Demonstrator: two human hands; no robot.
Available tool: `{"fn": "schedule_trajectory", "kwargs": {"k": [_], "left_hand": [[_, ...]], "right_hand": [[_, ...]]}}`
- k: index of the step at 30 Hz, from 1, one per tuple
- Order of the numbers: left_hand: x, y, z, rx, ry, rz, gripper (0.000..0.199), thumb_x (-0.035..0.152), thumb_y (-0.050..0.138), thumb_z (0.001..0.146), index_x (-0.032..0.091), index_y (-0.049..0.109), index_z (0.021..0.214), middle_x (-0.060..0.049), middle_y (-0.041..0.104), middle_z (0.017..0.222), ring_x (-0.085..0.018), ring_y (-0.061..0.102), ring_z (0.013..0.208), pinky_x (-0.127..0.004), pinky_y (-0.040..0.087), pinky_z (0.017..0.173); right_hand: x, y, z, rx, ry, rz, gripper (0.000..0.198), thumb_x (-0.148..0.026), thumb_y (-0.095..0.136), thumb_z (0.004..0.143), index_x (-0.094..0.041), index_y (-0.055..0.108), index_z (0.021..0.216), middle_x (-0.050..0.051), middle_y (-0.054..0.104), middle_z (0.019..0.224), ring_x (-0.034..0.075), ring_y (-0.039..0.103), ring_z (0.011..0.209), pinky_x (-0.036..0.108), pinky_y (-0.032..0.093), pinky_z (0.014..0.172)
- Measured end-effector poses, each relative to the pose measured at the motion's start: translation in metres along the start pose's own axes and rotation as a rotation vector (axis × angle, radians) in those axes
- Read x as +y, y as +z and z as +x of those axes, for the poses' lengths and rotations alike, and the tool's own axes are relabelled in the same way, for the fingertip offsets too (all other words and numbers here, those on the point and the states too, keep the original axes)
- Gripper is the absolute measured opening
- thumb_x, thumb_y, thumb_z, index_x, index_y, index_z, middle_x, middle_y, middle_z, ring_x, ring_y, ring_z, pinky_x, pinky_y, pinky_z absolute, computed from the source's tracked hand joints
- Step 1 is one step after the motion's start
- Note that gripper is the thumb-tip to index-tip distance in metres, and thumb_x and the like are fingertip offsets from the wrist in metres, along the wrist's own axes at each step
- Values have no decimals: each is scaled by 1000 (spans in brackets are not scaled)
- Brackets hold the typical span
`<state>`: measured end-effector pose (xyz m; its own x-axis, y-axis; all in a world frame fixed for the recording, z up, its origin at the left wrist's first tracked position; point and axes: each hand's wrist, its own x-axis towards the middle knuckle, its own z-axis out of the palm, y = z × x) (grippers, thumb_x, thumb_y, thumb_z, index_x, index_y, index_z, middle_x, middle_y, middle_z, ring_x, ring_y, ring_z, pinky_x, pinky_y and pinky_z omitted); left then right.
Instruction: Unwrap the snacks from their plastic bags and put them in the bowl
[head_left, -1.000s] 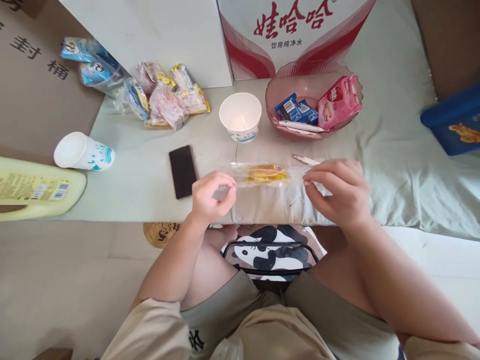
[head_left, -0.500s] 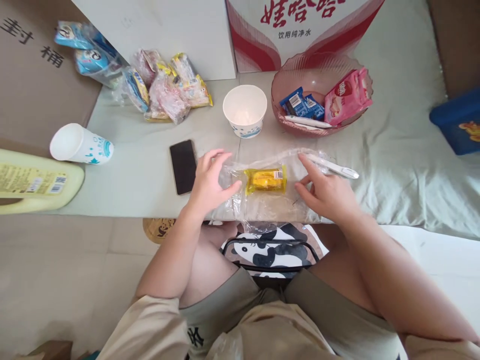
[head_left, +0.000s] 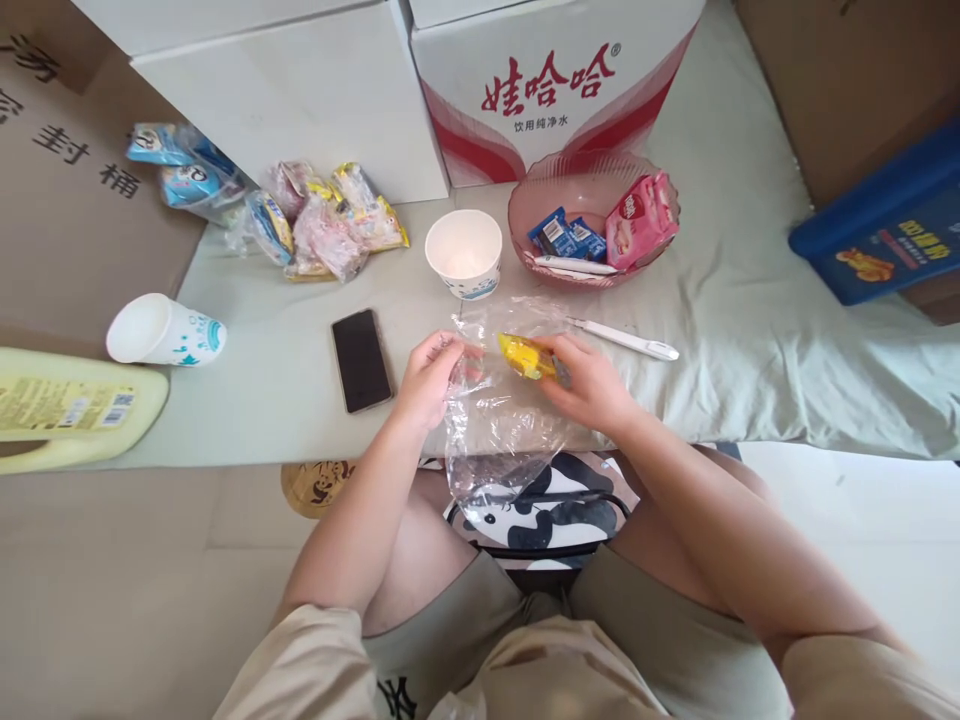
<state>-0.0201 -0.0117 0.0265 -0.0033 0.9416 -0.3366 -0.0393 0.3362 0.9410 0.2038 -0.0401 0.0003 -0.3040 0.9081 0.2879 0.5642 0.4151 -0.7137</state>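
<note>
Currently, a clear crinkled plastic bag [head_left: 491, 440] is pinched at its mouth by the left hand [head_left: 429, 378]; a small yellow wrapped snack [head_left: 525, 356], clamped in the right hand [head_left: 592, 385], is held at that opening above the desk [head_left: 285, 380] edge, not yet fully inside.

I read 娃哈哈 in big red characters, with a small ® after them, on the white-and-red cardboard carton [head_left: 555, 90], and 饮用纯净水 in small dark print right beneath. Far left of that carton, the brown cardboard box [head_left: 67, 200] shows black characters: 封 and 桶 come through clearly, the ones above them are cut off. Lettering on the pink snack packet [head_left: 637, 215] just below the carton is too small for me to make out.
</note>
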Motion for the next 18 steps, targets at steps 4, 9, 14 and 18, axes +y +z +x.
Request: {"fn": "schedule_trajectory", "kwargs": {"k": [4, 9, 14, 18], "left_hand": [[-1, 0, 8, 123, -25, -3, 22, 33, 71, 73, 20, 53, 73, 1, 68, 74, -9, 59, 51, -19, 28, 38], [0, -1, 9, 103, -30, 7, 23, 34, 72, 71, 19, 54, 71, 1, 65, 68, -10, 60, 51, -19, 34, 42], [0, -2, 9, 67, -27, 19, 26, 37, 73, 68, 20, 54, 71, 2, 63, 65, -10, 60, 51, -19, 28, 40], [-1, -4, 10, 25, -18, 37, 27, 38, 74, 68, 20, 54, 70, 1, 63, 64, -12, 61, 52, -20, 29, 41]], "right_hand": [[-2, -10, 8, 252, 60, 37, 37, -26, 59, 81, -23, 64, 118, 9, 67, 103, 25, 65, 93, 43, 56, 83], [11, -35, 39, 536, 276, 205, 35, -37, 55, 92, -25, 60, 125, 7, 68, 97, 20, 65, 77, 36, 56, 68], [19, -41, 41, 526, 273, 260, 53, -37, 53, 94, -27, 45, 145, 9, 70, 111, 19, 67, 78, 35, 57, 68], [12, -31, 14, 475, 283, 206, 30, -30, 54, 91, -24, 61, 119, 3, 69, 89, 16, 64, 70, 32, 55, 66]]}}
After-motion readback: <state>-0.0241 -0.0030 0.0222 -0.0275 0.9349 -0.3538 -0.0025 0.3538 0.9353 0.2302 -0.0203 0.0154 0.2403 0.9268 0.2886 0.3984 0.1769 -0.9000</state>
